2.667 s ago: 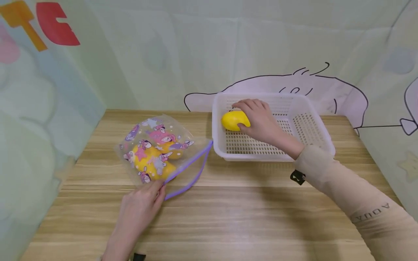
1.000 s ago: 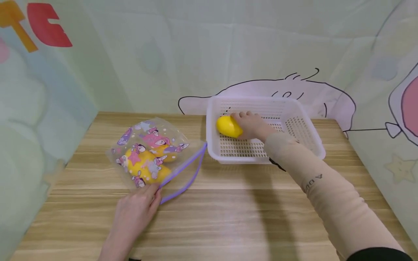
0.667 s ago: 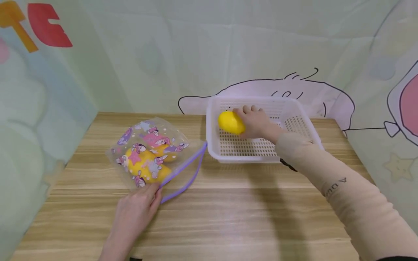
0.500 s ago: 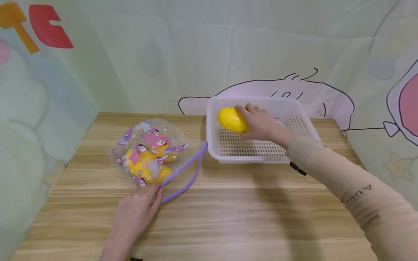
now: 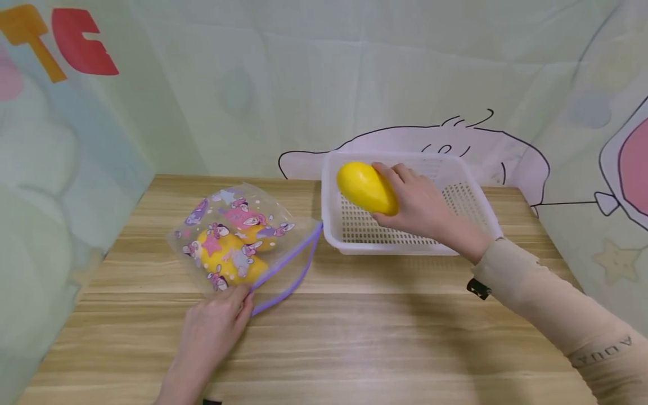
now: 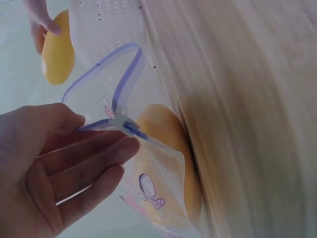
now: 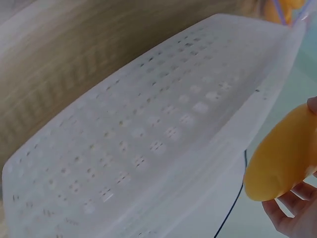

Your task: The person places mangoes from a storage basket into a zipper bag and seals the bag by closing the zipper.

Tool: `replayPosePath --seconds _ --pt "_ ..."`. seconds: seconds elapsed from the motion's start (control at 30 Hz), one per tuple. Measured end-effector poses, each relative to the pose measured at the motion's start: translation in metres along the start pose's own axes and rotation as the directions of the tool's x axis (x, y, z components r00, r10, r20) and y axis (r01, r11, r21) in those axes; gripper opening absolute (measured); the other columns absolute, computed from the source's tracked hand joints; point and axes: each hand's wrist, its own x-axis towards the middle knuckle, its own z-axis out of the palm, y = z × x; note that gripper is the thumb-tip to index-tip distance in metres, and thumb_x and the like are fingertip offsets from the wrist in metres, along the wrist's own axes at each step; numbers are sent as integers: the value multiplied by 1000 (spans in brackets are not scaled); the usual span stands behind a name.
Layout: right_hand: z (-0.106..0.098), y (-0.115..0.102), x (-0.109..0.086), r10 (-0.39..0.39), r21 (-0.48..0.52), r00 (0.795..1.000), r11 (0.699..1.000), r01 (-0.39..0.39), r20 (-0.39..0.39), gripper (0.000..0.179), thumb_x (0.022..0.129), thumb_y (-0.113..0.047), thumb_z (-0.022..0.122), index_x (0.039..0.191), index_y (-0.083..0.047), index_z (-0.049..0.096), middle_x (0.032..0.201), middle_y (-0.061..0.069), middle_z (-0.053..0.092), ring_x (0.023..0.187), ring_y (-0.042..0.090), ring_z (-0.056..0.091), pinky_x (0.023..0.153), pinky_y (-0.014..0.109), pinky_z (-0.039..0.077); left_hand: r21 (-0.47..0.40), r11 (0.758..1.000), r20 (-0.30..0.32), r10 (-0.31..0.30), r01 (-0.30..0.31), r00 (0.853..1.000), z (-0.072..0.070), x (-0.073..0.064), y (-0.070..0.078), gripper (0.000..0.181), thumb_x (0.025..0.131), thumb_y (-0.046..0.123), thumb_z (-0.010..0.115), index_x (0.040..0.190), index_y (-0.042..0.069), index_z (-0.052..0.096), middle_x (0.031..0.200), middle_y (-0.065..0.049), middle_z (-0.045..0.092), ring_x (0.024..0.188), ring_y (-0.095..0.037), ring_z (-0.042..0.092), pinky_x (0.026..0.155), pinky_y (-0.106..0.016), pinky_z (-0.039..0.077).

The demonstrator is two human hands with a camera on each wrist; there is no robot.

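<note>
A smooth yellow mango [image 5: 367, 188] is gripped by my right hand [image 5: 422, 205], thumb on the near side and fingers over the far side. In the right wrist view the mango [image 7: 282, 156] hangs clear of the white basket [image 7: 148, 124]. My left hand [image 5: 217, 320] pinches the purple zip edge of a clear, cartoon-printed zip bag [image 5: 283, 230]. Its slider [image 6: 124, 124] sits by the fingertips in the left wrist view. The bag's mouth gapes towards the basket. Several yellow mangoes [image 5: 217, 253] show through the bag's film.
The white perforated basket [image 5: 390, 247] stands at the back of the wooden table [image 5: 354, 337], right of the bag and close to its mouth. Behind the table rises a printed cloth backdrop [image 5: 314, 84], and cloth also borders both sides.
My right hand has lifted the mango up out of the basket's bottom, drawing it slightly towards me and tilting it. The left hand and the bag have stayed put.
</note>
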Motion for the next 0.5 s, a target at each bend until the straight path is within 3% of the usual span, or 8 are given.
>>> replayPosePath --seconds 0.17,0.3,0.5 --pt "-2 -17 -14 -45 32 997 998 47 -70 92 74 -52 73 150 -23 30 116 9 53 83 21 51 66 34 46 6 1000 -11 5 -5 1000 0 -1 0 8 77 11 71 78 11 63 58 6 52 46 -6 38 38 -22 27" --pt "1 -34 -31 -129 75 985 988 138 -118 91 73 -53 73 148 -20 34 113 8 53 84 18 50 68 31 44 4 1000 -4 3 -3 1000 0 0 -1 6 78 12 69 77 11 62 57 6 52 46 -6 37 39 -21 28" --pt "12 -61 -58 -224 123 970 964 235 -92 90 71 -57 73 146 -20 38 117 4 55 92 15 53 72 30 48 0 1000 10 2 -2 1000 -1 1 -1 5 79 11 68 78 10 64 57 6 53 45 -4 37 39 -19 27"
